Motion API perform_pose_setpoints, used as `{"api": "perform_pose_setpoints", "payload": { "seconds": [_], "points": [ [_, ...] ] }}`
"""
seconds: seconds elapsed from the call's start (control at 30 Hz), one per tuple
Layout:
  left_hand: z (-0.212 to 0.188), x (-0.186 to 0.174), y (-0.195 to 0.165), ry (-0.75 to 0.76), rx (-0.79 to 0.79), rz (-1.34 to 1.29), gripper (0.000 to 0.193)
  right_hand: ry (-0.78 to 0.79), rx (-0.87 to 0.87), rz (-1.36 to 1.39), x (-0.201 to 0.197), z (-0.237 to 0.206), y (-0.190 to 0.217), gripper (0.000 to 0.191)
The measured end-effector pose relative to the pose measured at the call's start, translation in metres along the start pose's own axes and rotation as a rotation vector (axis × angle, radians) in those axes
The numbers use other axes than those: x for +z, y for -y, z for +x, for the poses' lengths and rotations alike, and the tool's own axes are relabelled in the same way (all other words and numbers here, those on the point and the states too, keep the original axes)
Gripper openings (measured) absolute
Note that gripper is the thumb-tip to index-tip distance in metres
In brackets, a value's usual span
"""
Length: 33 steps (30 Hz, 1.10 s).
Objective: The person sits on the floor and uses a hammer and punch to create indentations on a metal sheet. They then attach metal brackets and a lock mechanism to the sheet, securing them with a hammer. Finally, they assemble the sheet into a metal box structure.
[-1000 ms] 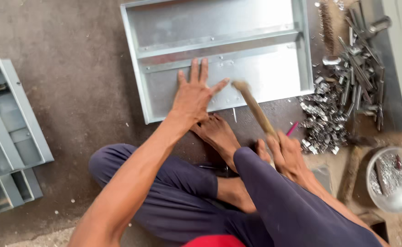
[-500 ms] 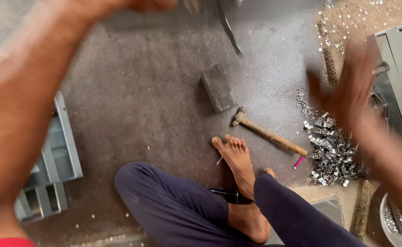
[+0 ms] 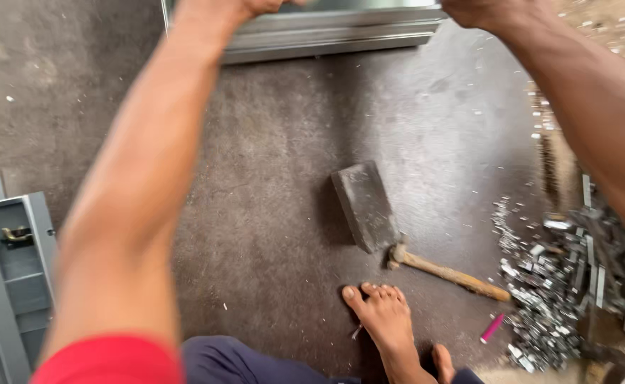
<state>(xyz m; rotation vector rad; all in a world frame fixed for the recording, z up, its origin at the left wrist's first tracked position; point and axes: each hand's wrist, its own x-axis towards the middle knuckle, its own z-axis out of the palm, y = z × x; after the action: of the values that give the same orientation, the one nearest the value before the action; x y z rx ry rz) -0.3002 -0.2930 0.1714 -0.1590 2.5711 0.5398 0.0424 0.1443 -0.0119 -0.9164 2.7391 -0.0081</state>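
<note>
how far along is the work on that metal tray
Done: the hammer lies down on the floor beside the dark block, out of hand. In hand: left hand and right hand both grip the metal tray at the frame's top. Left: cannot tell; scrap pile sits nearby.

This is a sheet-metal workshop where the work is done on the floor. A hammer [image 3: 446, 273] with a wooden handle lies beside a dark steel block [image 3: 366, 205] on the worn, dusty floor [image 3: 269, 156], and a heap of small metal offcuts [image 3: 561, 284] spreads to the right. Grey folded metal boxes [image 3: 10, 270] sit at the left, and a large metal tray [image 3: 326, 32] lies at the far edge.
</note>
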Motion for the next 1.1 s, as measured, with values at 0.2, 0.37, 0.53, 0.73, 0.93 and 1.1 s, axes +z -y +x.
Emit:
{"api": "perform_pose_setpoints", "payload": {
  "seconds": [0.2, 0.37, 0.53, 0.73, 0.93, 1.1],
  "points": [
    [-0.005, 0.034, 0.116, -0.048, -0.215, 0.013, 0.042, 0.124, 0.078, 0.004, 0.013, -0.006, 0.0, 0.025],
    [0.007, 0.056, 0.149, -0.14, -0.299, 0.006, 0.039, 0.132, 0.095, 0.063, 0.027, -0.008, -0.002, 0.034],
    [0.019, 0.071, 0.156, -0.212, -0.319, 0.013, 0.037, 0.18, 0.064, 0.018, 0.036, -0.011, -0.005, 0.032],
    [0.024, 0.088, 0.161, -0.295, -0.35, 0.024, 0.035, 0.217, 0.086, 0.039, 0.045, -0.017, -0.011, 0.037],
    [0.007, 0.088, 0.14, -0.846, -0.072, 0.082, 0.033, 0.381, 0.21, 0.205, -0.012, 0.012, 0.005, 0.052],
    [-0.069, 0.15, 0.001, -1.183, 0.299, -0.261, 0.036, 0.024, 0.103, 0.649, -0.211, 0.04, -0.012, 0.066]
  ]
}}
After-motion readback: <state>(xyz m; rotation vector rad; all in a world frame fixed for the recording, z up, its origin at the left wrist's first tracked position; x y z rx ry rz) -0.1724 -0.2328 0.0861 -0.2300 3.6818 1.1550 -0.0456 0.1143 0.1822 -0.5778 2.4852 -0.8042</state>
